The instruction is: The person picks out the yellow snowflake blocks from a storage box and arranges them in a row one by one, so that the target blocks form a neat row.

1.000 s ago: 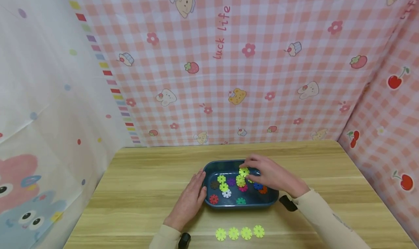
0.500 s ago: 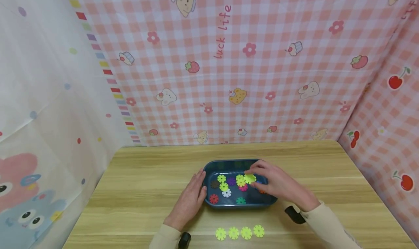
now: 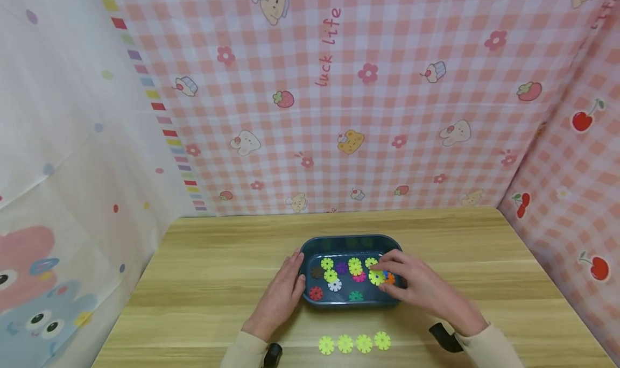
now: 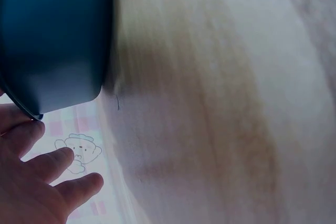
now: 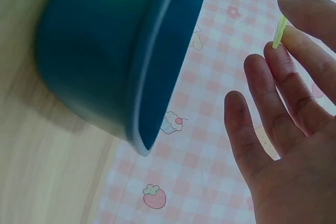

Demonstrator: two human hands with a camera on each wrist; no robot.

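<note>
Right hand: its thumb and fingers pinch a yellow disc [image 3: 376, 277] over the right part of the tray [image 3: 349, 305]; the right hand [image 3: 422, 283] has its last fingers spread
Left hand: the left hand [image 3: 278, 298] lies on the tray's left side, fingers out
Slip: the disc looks thin; a loose pinch might drop it
Hard to see: the blue disc [image 3: 386, 274], mostly covered; left fingertips, partly cut off in the left wrist view

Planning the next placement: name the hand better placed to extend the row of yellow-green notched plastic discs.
Right, probably: the right hand pinches a yellow-green notched disc, while the left hand lies against the dark blue oblong tray.
</note>
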